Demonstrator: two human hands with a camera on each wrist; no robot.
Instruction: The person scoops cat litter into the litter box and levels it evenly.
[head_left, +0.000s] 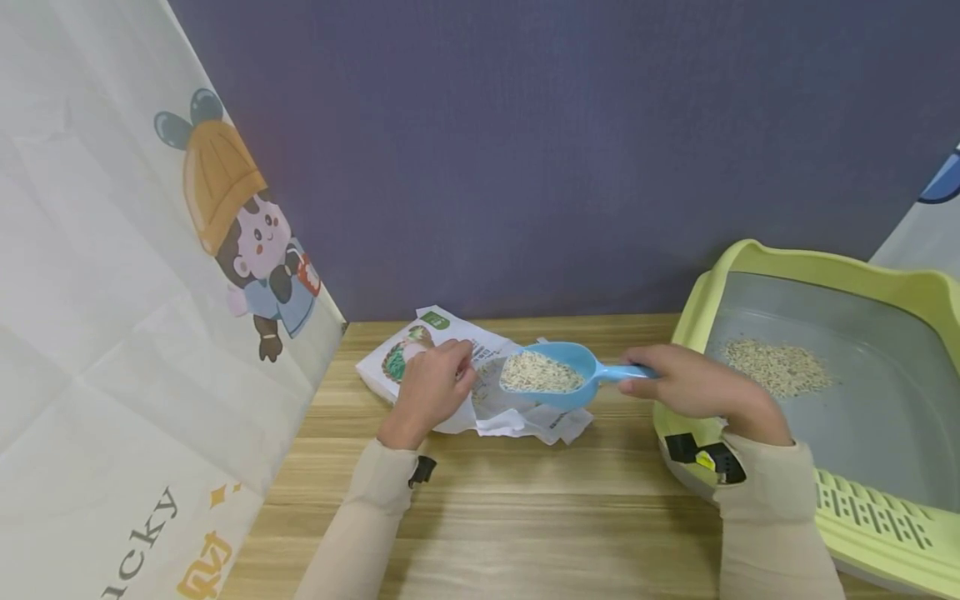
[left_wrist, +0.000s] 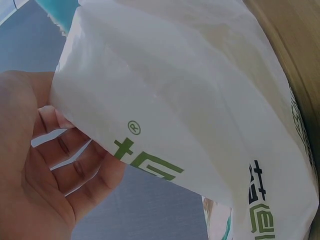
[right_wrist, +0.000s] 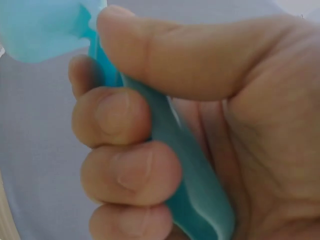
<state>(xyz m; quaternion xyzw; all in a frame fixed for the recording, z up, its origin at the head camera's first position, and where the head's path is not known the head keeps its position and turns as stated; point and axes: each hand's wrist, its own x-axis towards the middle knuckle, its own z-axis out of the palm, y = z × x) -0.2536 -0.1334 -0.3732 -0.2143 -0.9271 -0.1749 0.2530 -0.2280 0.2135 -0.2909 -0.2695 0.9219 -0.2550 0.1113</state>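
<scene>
Holding pellets (head_left: 542,373), the blue scoop (head_left: 579,358) hovers by the white bag (head_left: 483,342).

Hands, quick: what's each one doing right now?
Left hand: closed, fingers pinching the edge of the white bag.
Right hand: closed, fingers curled around the handle of the blue scoop.

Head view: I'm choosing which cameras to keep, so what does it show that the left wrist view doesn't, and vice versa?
Head view only: the right hand, gripping the light blue plastic scoop, and the grey plastic tray with a yellow-green rim.

Left wrist view only: the green lettering beside a ® mark on the white printed plastic bag.

Both: the bag, part of the scoop, the left hand, the wood-grain tabletop and the blue-grey wall.
</scene>
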